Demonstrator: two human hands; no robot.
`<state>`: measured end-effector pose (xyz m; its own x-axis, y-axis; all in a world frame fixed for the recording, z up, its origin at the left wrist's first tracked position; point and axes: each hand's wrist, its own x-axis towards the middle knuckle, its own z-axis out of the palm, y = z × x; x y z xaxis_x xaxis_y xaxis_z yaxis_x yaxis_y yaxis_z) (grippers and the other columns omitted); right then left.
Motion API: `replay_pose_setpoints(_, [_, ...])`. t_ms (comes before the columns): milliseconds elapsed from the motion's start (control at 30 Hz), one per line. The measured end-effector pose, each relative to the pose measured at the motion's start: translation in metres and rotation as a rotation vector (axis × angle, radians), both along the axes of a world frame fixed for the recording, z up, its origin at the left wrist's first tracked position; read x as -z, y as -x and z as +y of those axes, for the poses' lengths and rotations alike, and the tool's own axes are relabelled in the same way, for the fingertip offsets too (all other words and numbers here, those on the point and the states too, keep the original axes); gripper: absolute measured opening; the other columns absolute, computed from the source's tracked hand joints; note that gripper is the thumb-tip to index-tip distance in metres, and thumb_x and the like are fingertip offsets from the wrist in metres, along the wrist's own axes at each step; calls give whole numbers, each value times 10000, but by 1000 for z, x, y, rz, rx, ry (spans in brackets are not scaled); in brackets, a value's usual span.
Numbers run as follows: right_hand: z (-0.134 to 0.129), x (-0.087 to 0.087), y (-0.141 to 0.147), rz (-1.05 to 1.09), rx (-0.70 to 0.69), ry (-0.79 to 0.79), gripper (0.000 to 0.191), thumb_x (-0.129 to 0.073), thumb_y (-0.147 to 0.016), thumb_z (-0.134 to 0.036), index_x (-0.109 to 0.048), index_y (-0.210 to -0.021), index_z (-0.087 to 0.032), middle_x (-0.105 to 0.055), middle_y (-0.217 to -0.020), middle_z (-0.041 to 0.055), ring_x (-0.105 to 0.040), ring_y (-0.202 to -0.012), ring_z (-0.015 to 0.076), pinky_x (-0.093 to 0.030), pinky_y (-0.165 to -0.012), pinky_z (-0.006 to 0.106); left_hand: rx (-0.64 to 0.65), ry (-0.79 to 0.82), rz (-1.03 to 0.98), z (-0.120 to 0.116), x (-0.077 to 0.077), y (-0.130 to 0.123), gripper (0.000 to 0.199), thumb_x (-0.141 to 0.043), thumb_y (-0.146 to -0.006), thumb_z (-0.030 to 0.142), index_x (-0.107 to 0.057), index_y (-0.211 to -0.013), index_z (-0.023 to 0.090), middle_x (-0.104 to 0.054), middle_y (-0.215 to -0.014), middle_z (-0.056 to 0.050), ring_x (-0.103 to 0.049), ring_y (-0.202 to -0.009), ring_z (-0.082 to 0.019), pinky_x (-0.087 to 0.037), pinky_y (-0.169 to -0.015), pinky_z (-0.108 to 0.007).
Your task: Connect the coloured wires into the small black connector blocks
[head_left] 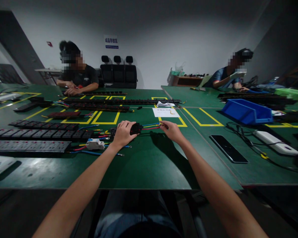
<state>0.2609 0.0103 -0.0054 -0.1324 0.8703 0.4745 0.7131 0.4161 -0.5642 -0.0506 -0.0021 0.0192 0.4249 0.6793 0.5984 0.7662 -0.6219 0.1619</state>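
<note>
In the head view, the person's left hand (124, 133) lies over a black socket block (135, 129) on the green bench (149, 165), its fingers curled around the block and hiding much of it. Blue, yellow and red wires (149, 126) run from the block's right end to the right hand (172, 130), whose thumb and fingers pinch their far ends; exactly how each wire tip sits between the fingers is too small to tell. The block is near the middle of the bench, in front of the person.

To the left of the left hand lie a grey power strip (29, 146) and, just beyond it, a black power strip (37, 134), both with coloured leads pointing right. A small white breaker (95, 144) sits at the grey strip's right end, near the left wrist. Beyond the hands, a white sheet of paper (165, 112) lies across yellow tape lines (201, 125). On the right are a dark phone (228, 148), a blue bin (247, 111) and a white case (276, 142) with a black cable (247, 140) beside it.

Across the bench, one co-worker (85, 77) sits on the left and another (224, 77) on the right.
</note>
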Motion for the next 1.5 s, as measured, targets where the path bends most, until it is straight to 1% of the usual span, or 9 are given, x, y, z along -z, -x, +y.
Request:
replay_pose_setpoints(133, [4, 4, 1, -30, -7, 6, 390, -603, -897, -225, -709, -1272, -197, -758, -1058, 93, -697, -888, 223, -555, -844, 372, 5, 5, -2, 0, 0, 0, 526, -766, -832, 346, -600, -1312, 211, -635, -1136, -108, -563, -1090, -305, -467, -976, -470])
replay_pose_setpoints(333, [7, 11, 2, -8, -34, -23, 526, -561, -901, -197, -600, -1425, -190, -698, -1151, 117, -678, -959, 228, -559, -884, 382, 5, 4, 0, 0, -1, -1, 533, -776, -821, 346, -603, -1302, 194, -635, -1130, -111, -563, -1086, -305, -468, -975, -465])
replay_pose_setpoints(433, [7, 11, 2, -12, -47, -27, 531, -558, -909, -200, -588, -1439, -184, -689, -1148, 123, -672, -972, 232, -553, -898, 390, 6, 8, 2, 0, 0, -1, 543, -781, -815, 347, -604, -1304, 192, -635, -1131, -114, -561, -1089, -308, -466, -976, -469])
replay_pose_setpoints(700, [7, 8, 0, -30, -40, 5, 455, -564, -904, -216, -669, -1345, -182, -694, -1004, 88, -658, -857, 207, -552, -848, 371, 7, 13, 9, 0, 0, 0, 547, -778, -813, 344, -600, -1315, 221, -634, -1132, -105, -562, -1084, -306, -463, -971, -476])
replay_pose_setpoints(867, [7, 10, 1, -18, -12, 6, 402, -560, -890, -209, -714, -1259, -173, -688, -955, 82, -648, -802, 193, -548, -805, 343, 9, 11, 17, -1, 0, 0, 524, -771, -821, 340, -607, -1297, 193, -632, -1120, -111, -557, -1076, -304, -468, -965, -460])
replay_pose_setpoints(1033, [5, 8, 4, 72, 13, -6, 396, -594, -867, -249, -687, -1245, -173, -705, -931, 65, -644, -752, 176, -546, -752, 321, 4, 13, 20, -2, -1, -1, 520, -775, -822, 335, -608, -1296, 203, -632, -1124, -107, -559, -1081, -303, -468, -963, -453])
replay_pose_setpoints(1200, [4, 7, 6, 222, 62, 28, 358, -625, -851, -314, -667, -1169, -156, -739, -871, 64, -678, -748, 196, -542, -716, 323, 4, 13, 15, -2, -1, -1, 524, -776, -825, 338, -601, -1301, 207, -630, -1134, -106, -560, -1087, -302, -469, -965, -454])
replay_pose_setpoints(1300, [4, 6, 5, 232, 80, 12, 327, -631, -856, -350, -699, -1108, -154, -753, -864, 76, -693, -753, 209, -541, -715, 330, 2, 6, 20, -2, -1, -1, 525, -778, -823, 338, -603, -1302, 211, -632, -1130, -104, -561, -1089, -302, -469, -965, -451])
replay_pose_setpoints(1500, [5, 6, 2, 235, 53, 25, 353, -661, -832, -351, -776, -1082, -129, -788, -894, 109, -716, -765, 231, -555, -711, 333, 12, -15, 4, -1, 1, -1, 535, -791, -812, 330, -606, -1296, 196, -634, -1121, -105, -564, -1066, -295, -476, -956, -446])
